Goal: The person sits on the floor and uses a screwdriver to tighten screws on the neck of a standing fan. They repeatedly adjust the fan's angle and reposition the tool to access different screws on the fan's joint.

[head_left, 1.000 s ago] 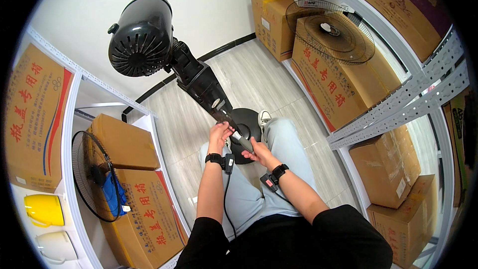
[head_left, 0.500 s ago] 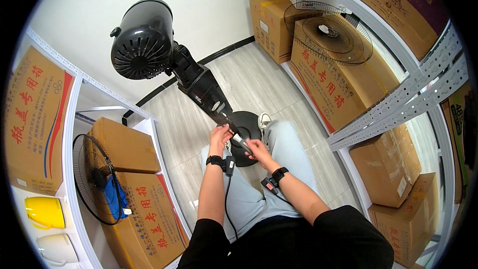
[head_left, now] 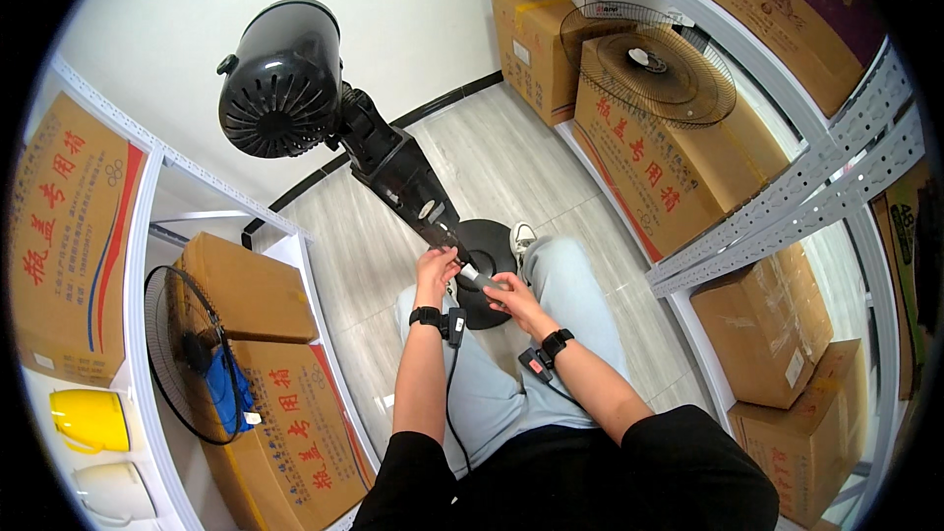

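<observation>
A black pedestal fan (head_left: 413,187) stands in front of me, with its motor housing (head_left: 280,79) uncovered and a round base (head_left: 492,236) on the floor. My left hand (head_left: 437,270) is at the lower end of the fan's column, its fingers bent and closed against it. In my right hand (head_left: 514,300) is a grey rod-shaped tool (head_left: 482,280) with a pale front part, angled up toward the column; its exact kind is too small to make out. Where its tip meets the fan is partly hidden by my left fingers.
One wire fan grille (head_left: 654,69) lies on boxes at the right; another grille (head_left: 187,354) leans against boxes at the left beside a blue cloth (head_left: 228,391). White metal shelves (head_left: 678,275) with cardboard boxes (head_left: 762,324) flank me. A yellow mug (head_left: 88,420) sits on the left shelf.
My right hand and wrist have shifted very slightly, with the grey tool tilting a little. The left hand and the fan have stayed almost in place.
</observation>
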Available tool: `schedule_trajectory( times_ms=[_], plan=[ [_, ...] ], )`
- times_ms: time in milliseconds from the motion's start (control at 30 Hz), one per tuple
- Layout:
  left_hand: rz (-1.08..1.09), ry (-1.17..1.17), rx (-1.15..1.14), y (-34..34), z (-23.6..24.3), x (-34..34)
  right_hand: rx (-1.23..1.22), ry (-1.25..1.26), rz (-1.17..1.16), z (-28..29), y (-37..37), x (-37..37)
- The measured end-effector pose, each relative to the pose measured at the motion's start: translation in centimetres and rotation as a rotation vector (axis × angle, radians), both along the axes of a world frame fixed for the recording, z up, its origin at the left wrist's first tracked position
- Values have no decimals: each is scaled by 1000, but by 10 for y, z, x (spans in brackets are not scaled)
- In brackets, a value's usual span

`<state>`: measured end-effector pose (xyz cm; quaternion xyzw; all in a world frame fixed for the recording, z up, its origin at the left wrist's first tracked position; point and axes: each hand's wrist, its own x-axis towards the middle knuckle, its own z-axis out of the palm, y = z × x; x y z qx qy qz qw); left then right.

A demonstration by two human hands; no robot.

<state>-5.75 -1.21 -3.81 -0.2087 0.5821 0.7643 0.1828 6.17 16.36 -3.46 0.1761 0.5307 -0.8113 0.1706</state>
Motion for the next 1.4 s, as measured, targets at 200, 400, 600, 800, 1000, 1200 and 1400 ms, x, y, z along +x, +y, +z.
schedule_trajectory(
  times_ms=[200, 400, 600, 800, 1000, 1200, 1400],
  plan=[
    [50, 30, 161, -1, -4, 1, -227, -223, 46, 7, 9, -4],
    [35, -27, 108, 0, 5, 0, -166, -103, 37, -9, 4, -4],
    [97, 17, 93, -4, -3, 3, -171, -72, -12, 9, 3, 0],
    [120, -14, 167, 2, 10, 3, -269, -112, 63, 8, 10, -5],
    [70, 55, 15, -2, 7, 8, -195, -64, 72, 4, 1, -3],
    [110, 75, 234, 6, 21, 11, -254, -123, 28, 2, 11, -7],
    [97, 52, 40, -2, 8, 5, -202, -79, 35, 5, 2, -3]
  ],
)
